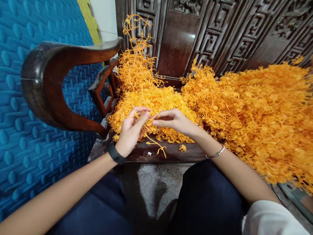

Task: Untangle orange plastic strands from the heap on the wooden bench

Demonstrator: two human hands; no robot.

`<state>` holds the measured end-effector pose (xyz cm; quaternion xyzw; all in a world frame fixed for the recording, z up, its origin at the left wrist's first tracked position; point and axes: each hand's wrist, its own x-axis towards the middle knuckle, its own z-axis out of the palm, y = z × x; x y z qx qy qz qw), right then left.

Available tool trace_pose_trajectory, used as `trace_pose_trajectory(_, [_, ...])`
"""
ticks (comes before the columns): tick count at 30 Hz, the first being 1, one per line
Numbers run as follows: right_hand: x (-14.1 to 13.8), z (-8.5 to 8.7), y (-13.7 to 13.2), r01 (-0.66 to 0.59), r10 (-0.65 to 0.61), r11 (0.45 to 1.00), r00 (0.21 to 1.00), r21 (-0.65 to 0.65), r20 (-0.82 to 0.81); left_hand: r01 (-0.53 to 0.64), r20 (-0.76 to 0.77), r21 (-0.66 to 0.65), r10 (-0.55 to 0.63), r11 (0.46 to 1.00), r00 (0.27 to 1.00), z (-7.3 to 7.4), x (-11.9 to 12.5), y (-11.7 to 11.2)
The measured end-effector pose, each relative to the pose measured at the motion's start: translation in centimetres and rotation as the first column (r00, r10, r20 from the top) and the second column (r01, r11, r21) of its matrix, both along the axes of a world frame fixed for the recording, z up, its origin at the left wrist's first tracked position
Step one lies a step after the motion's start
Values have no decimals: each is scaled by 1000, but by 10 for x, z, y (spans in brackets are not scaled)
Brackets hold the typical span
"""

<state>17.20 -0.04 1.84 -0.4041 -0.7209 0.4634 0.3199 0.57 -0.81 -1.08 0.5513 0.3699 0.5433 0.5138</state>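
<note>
My left hand (132, 130) is closed on an orange plastic stem (154, 141), whose thin forked end hangs below the fingers over the front edge of the wooden bench (132, 152). Close on its right, my right hand (174, 121) has thumb and forefinger brought together at a branch of the same stem. Behind both hands lies a loose heap of small orange plastic pieces (157, 99). Thin bare orange stems (138, 66) are piled up at the back left of the heap. One small loose orange piece (182, 148) rests near the bench's front edge.
A large mass of orange plastic sprays (268, 115) spreads along the right side. At the left rises the bench's curved wooden armrest (40, 76), beside a blue textured foam mat (2, 109). The carved dark wood backrest (179, 38) stands behind. A small white scrap (149, 153) lies in front.
</note>
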Motion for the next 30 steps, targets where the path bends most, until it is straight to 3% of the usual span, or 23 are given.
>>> trace_pose_trajectory(3, [-4,-11,3,53,-66,995,986,-89,-151,-7,-49,56,9,998,999,-3,-2,2])
trace_pose_trajectory(11, [2,-15,4,120,-148,988,910,-97,-387,-23,26,111,20,994,999,-2,1,1])
trace_pose_trajectory(15, [4,-12,2,91,-102,995,946,-50,-306,41,89,96,-50,995,995,-6,2,5])
trace_pose_trajectory(19, [0,-11,-2,64,-48,994,983,86,-180,155,185,-62,-141,986,973,-4,4,4])
trace_pose_trajectory(22, [-1,-12,-2,88,-59,988,975,126,-215,227,249,-155,-184,962,951,0,3,3])
trace_pose_trajectory(30, [2,-12,2,166,-117,976,946,142,-303,275,118,-229,-254,934,960,2,0,8])
